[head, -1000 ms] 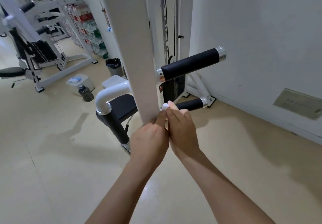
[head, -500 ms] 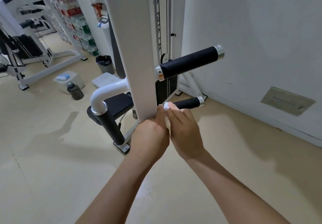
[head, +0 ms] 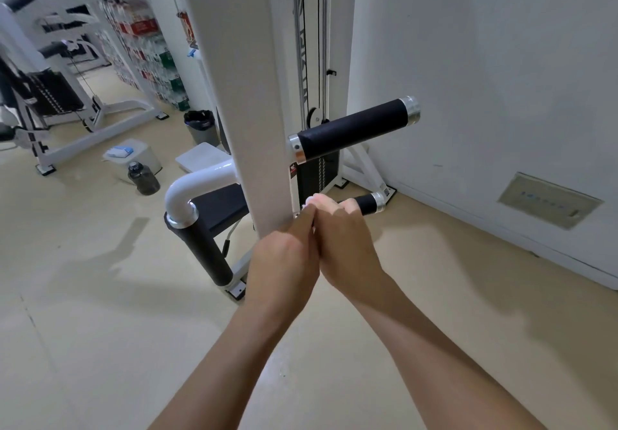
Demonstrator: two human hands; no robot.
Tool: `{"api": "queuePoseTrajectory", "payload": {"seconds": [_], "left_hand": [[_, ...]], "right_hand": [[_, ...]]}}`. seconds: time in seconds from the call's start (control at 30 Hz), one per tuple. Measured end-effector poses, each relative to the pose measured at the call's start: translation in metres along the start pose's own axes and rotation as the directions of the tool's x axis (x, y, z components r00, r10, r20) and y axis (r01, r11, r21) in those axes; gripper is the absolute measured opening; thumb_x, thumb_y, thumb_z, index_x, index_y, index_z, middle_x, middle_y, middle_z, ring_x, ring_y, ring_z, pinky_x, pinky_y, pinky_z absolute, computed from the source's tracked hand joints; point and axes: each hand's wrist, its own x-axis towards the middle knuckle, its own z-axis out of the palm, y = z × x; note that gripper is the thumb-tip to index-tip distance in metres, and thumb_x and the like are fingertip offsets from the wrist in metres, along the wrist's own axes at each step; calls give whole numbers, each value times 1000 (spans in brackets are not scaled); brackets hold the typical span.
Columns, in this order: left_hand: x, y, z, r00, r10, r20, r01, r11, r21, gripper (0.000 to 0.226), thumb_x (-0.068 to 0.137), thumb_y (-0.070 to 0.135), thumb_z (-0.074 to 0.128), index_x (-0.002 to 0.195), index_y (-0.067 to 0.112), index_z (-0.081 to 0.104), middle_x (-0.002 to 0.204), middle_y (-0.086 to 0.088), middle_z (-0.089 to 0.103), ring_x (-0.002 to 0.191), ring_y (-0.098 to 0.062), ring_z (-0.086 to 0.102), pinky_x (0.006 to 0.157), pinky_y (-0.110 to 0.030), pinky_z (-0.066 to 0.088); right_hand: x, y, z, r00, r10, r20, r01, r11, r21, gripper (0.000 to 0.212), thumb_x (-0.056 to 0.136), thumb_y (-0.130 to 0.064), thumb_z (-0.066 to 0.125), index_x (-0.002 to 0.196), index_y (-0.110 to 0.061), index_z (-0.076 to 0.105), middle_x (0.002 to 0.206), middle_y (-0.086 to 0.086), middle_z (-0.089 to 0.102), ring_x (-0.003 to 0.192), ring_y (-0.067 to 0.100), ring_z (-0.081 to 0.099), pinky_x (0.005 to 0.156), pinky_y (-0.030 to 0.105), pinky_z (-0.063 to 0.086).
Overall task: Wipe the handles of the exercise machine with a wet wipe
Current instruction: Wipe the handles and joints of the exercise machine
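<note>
Both pinching wet wipe (head: 308, 201) (mostly hidden), left hand (head: 284, 262), right hand (head: 347, 249)

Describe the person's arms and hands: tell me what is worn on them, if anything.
Nothing worn shows. The left forearm and right forearm are bare right to the frame's lower edge, with no sleeve in view. The left hand and right hand have no gloves, and no watch, band or ring shows on the sides facing the camera.
</note>
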Motion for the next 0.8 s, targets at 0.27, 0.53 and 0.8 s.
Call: {"api": "queuePoseTrajectory", "payload": {"seconds": [0.27, 0.53, 0.8], "left_hand": [[13, 8, 23, 990, 74, 122, -99, 972, 212, 26, 102, 23, 38, 126, 20, 45, 121, 3, 51, 94, -12, 57, 61, -24, 40], [5, 5, 25, 995, 95, 43, -104, 929, 355, 56, 54, 16, 91, 107, 16, 72, 107, 5, 72, 60, -10, 68, 32, -20, 38], [4, 8, 14, 958, 264, 109, -278, 775, 567, 39, 64, 1, 64, 102, 4, 69, 88, -8, 70, 56, -20, 63, 40, -25, 43]], "right_hand": [[-32, 16, -22, 884, 451, 122, -405, 612, 680, 30, 89, 6, 53, 111, -14, 60, 104, -5, 68, 86, 6, 66, 74, 12, 49], [-41, 18, -15, 842, 540, 20, -480, 731, 485, 55, 86, 11, 42, 138, -5, 46, 150, 8, 35, 136, 19, 38, 103, 29, 43], [-43, 20, -19, 889, 457, 25, -444, 849, 285, 61, 81, 6, 43, 140, -6, 43, 151, 11, 36, 124, 30, 42, 104, 35, 39]]}}
